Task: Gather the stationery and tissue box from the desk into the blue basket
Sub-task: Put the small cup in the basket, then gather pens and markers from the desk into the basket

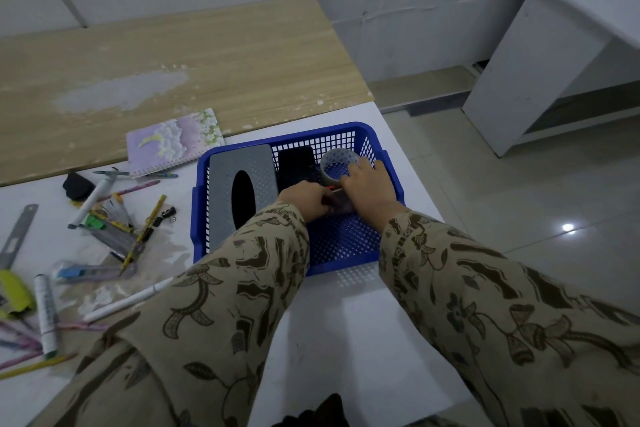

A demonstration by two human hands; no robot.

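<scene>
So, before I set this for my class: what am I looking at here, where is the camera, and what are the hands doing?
There is no machine here: a person works with bare hands, and the single picture comes from a camera worn on the head, looking down. The blue basket stands on a white desk. Inside it lie a grey tissue box, a dark flat thing and a tape roll. The left hand grips a small thing with an orange tip. The right hand has fingers on the tape roll; whether it grips is unclear. Pens, pencils, a ruler and a notebook lie outside, to the left.
</scene>
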